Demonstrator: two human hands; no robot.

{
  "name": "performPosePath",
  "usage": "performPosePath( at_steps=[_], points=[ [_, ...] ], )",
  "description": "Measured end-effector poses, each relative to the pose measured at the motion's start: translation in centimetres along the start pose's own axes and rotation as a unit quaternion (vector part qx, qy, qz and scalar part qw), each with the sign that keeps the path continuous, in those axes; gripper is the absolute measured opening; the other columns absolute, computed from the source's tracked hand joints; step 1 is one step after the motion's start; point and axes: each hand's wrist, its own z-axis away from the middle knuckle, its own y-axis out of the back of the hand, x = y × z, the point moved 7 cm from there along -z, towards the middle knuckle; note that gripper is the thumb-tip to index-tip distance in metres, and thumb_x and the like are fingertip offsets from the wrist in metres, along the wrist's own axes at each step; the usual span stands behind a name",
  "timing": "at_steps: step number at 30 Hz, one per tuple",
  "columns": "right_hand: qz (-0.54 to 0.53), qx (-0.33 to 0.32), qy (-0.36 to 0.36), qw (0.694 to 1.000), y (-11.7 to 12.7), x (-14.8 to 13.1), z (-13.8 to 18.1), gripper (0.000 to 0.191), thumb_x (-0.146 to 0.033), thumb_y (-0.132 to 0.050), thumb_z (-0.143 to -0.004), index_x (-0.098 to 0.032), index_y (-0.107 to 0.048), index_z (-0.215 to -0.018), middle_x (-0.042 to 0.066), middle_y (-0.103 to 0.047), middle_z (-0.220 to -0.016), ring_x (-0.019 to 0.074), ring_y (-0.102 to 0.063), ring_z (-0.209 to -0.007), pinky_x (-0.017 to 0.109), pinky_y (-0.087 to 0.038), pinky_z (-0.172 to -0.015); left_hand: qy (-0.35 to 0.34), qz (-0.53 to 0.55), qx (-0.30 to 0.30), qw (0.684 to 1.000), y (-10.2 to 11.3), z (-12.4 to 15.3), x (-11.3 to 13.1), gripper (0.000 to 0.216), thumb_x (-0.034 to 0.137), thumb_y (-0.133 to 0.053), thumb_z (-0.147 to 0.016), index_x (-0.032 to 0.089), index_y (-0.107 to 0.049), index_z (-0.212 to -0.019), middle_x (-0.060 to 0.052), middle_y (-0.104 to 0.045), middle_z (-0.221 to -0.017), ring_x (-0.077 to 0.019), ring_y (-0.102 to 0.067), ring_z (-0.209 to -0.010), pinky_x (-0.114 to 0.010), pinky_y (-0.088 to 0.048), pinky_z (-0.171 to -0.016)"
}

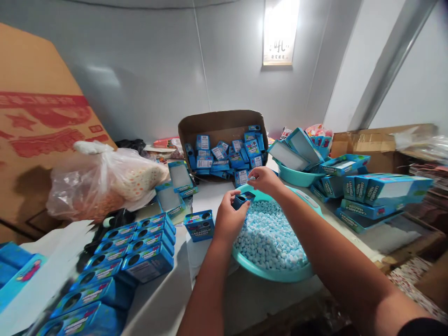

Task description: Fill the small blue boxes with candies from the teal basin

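Over the near-left rim of a turquoise basin, my left hand is closed around a small blue candy box, its top facing up. Pale blue and white candies fill the basin. Just above and right of that box, my right hand is pinched, with what looks like a small pale candy at its fingertips. A blue box printed "Caramelo Macizo" stands upright left of my left hand, apart from it.
Blue boxes with round top holes stand in rows at left. Behind the basin, a tipped brown carton holds many small boxes. Open blue display trays are stacked at right, near another turquoise basin. A filled plastic bag lies at left.
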Motion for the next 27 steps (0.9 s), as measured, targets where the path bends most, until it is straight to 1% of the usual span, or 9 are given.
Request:
performPosePath(
  at_steps=[2,4,8,11,15,18,20,23,27],
  points=[
    [-0.089,0.024,0.004,0.996,0.3,-0.5,0.1,0.009,-0.018,-0.069,-0.074,-0.014,-0.068,-0.082,-0.001,-0.062,-0.059,0.0138,-0.063,-0.053,0.021,-0.041,-0.046,0.0,0.001,-0.015,1.0,-0.2,0.1,0.1,0.043,0.033,-0.071,-0.078,0.021,-0.06,-0.117,-0.007,-0.068,-0.104,-0.0172,-0.064,-0.085,-0.029,-0.047,-0.076],
    [-0.184,0.024,-0.008,0.983,0.2,-1.0,0.3,0.01,-0.019,-0.071,-0.073,-0.014,-0.066,-0.081,-0.003,-0.06,-0.058,0.0132,-0.062,-0.052,0.021,-0.043,-0.045,-0.003,0.013,-0.027,1.0,-0.4,0.1,0.2,0.043,0.033,-0.071,-0.078,0.021,-0.059,-0.117,-0.007,-0.069,-0.103,-0.0175,-0.065,-0.086,-0.029,-0.047,-0.077],
    [-0.361,0.003,-0.028,0.932,-0.8,-2.6,1.2,0.015,-0.019,-0.076,-0.07,-0.015,-0.066,-0.08,-0.002,-0.064,-0.062,0.011,-0.062,-0.056,0.023,-0.054,-0.056,-0.019,0.035,-0.026,0.999,-0.2,0.0,0.4,0.04,0.034,-0.072,-0.078,0.02,-0.059,-0.113,-0.005,-0.07,-0.097,-0.016,-0.064,-0.08,-0.027,-0.046,-0.073],
    [-0.43,-0.006,-0.042,0.902,-1.7,-3.7,1.9,0.018,-0.019,-0.079,-0.068,-0.015,-0.066,-0.08,-0.002,-0.066,-0.063,0.0101,-0.063,-0.058,0.023,-0.057,-0.06,-0.028,0.069,-0.013,0.997,0.1,-0.1,0.3,0.037,0.035,-0.072,-0.078,0.02,-0.057,-0.108,-0.002,-0.069,-0.088,-0.0142,-0.062,-0.073,-0.025,-0.044,-0.068],
    [-0.45,-0.023,-0.051,0.891,-2.6,-4.5,2.5,0.019,-0.016,-0.08,-0.067,-0.014,-0.066,-0.08,-0.003,-0.065,-0.063,0.0085,-0.061,-0.054,0.021,-0.055,-0.056,-0.032,0.147,0.02,0.988,0.4,-0.5,-0.1,0.039,0.035,-0.075,-0.076,0.021,-0.051,-0.104,-0.001,-0.068,-0.086,-0.0149,-0.064,-0.077,-0.025,-0.046,-0.07],
    [-0.447,-0.025,-0.051,0.893,-2.7,-4.6,2.5,0.017,-0.014,-0.079,-0.068,-0.014,-0.065,-0.078,-0.004,-0.064,-0.063,0.0076,-0.06,-0.053,0.02,-0.054,-0.055,-0.038,0.184,0.015,0.982,0.2,-0.6,-0.2,0.04,0.033,-0.076,-0.074,0.021,-0.051,-0.102,-0.003,-0.07,-0.092,-0.0162,-0.067,-0.084,-0.027,-0.048,-0.075],
    [-0.439,-0.028,-0.047,0.897,-2.8,-4.5,2.5,0.016,-0.015,-0.078,-0.069,-0.014,-0.066,-0.079,-0.003,-0.065,-0.064,0.008,-0.061,-0.054,0.021,-0.054,-0.055,-0.039,0.189,0.015,0.981,0.1,-0.6,-0.2,0.04,0.032,-0.076,-0.073,0.021,-0.051,-0.103,-0.004,-0.07,-0.095,-0.0164,-0.067,-0.085,-0.027,-0.048,-0.077],
    [-0.419,-0.032,-0.034,0.907,-2.8,-4.5,2.4,0.016,-0.016,-0.078,-0.07,-0.014,-0.066,-0.08,-0.003,-0.065,-0.065,0.0084,-0.061,-0.053,0.021,-0.053,-0.053,-0.031,0.177,0.024,0.983,0.3,-0.6,-0.4,0.044,0.034,-0.076,-0.074,0.021,-0.051,-0.106,-0.003,-0.069,-0.091,-0.0156,-0.066,-0.081,-0.027,-0.048,-0.075],
    [-0.393,-0.047,-0.029,0.918,-2.7,-4.4,2.3,0.022,-0.017,-0.082,-0.065,-0.015,-0.066,-0.08,-0.003,-0.064,-0.062,0.0087,-0.06,-0.053,0.021,-0.053,-0.053,-0.007,0.143,0.053,0.988,0.8,-0.6,-0.8,0.055,0.039,-0.078,-0.073,0.021,-0.049,-0.116,0.0,-0.065,-0.083,-0.0149,-0.063,-0.073,-0.027,-0.046,-0.069]
  ],
)
